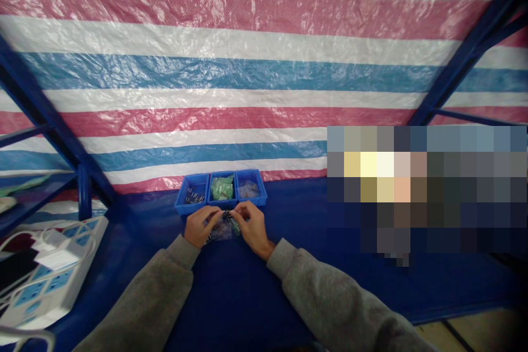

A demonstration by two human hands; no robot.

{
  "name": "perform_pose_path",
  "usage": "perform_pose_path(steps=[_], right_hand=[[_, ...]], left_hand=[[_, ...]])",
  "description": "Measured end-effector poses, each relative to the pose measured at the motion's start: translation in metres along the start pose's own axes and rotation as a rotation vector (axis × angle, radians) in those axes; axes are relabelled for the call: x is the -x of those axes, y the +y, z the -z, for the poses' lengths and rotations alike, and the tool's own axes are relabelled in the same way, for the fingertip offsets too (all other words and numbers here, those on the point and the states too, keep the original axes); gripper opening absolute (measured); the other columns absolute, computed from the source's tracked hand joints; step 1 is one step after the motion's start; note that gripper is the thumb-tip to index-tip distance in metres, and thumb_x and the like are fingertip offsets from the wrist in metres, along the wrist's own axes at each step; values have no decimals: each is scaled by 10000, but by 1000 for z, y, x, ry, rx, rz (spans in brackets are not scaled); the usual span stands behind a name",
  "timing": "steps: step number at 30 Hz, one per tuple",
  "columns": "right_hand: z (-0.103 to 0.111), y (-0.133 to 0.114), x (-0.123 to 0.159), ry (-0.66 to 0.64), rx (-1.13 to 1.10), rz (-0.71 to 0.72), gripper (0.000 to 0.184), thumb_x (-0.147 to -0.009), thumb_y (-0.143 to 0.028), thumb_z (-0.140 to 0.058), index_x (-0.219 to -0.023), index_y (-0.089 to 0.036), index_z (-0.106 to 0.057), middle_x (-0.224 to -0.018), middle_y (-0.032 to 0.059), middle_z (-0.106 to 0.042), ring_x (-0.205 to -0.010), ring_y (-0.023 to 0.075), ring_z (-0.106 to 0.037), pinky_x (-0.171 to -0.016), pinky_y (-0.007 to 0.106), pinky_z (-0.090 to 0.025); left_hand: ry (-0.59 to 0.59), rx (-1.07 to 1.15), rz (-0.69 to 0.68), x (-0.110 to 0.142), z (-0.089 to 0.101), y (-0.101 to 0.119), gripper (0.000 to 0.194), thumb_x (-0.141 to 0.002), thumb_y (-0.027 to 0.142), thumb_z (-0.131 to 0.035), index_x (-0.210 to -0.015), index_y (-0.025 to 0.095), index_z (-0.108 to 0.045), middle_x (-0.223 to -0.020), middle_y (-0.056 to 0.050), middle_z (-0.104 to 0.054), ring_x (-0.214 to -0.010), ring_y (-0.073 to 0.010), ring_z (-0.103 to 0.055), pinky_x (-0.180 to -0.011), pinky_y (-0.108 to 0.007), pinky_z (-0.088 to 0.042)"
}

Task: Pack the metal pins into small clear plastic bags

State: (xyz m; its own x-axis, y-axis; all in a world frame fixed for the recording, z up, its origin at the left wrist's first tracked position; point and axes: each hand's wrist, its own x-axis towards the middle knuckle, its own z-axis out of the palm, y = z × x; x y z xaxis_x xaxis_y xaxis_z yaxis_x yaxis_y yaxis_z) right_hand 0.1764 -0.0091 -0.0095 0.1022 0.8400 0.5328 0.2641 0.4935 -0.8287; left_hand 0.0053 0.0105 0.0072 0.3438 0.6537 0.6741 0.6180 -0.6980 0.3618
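Observation:
My left hand [202,225] and my right hand [251,226] meet in front of three small blue bins, each closed in a pinch. Between their fingertips is a small dark part [226,214], too small for me to name. Just beneath the hands lies a clear plastic bag [223,230], partly covered by the fingers. The left bin [180,203] holds several thin metal pieces [194,196]. Green packets [223,188] fill the middle bin. In the right bin [264,195] are clear plastic bags [248,189].
A white power strip [70,291] with white plugs and cables [60,250] lies at the left. Blue metal posts [53,126] frame the blue tabletop [231,297]. Striped plastic sheeting [247,77] hangs behind. A blurred-out patch hides the right side.

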Motion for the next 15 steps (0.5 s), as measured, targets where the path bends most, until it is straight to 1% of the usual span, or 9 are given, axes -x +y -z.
perform_pose_path(steps=[6,11,15], right_hand=[[-1,1,0,-20,27,6,149,-809,-319,-568,-778,-174,-589,-688,3,-571,-602,122,-508,-584,232,-419],[-2,3,0,-34,30,17,139,-814,-311,-564,-779,-180,-589,-694,-1,-565,-602,119,-503,-583,230,-413],[-2,3,0,-32,41,14,138,-814,-310,-562,-777,-179,-590,-700,3,-570,-614,123,-507,-592,234,-414]], left_hand=[[38,53,-7,0,1,1,163,-846,283,-512,-833,174,-632,-791,-37,-667,-722,-138,-619,-687,-246,-500],[82,82,5,-1,3,1,144,-821,289,-554,-828,164,-625,-774,-48,-646,-680,-136,-603,-598,-235,-501],[91,97,19,-1,3,1,150,-811,308,-567,-790,165,-608,-733,-39,-630,-656,-132,-590,-578,-231,-496]])
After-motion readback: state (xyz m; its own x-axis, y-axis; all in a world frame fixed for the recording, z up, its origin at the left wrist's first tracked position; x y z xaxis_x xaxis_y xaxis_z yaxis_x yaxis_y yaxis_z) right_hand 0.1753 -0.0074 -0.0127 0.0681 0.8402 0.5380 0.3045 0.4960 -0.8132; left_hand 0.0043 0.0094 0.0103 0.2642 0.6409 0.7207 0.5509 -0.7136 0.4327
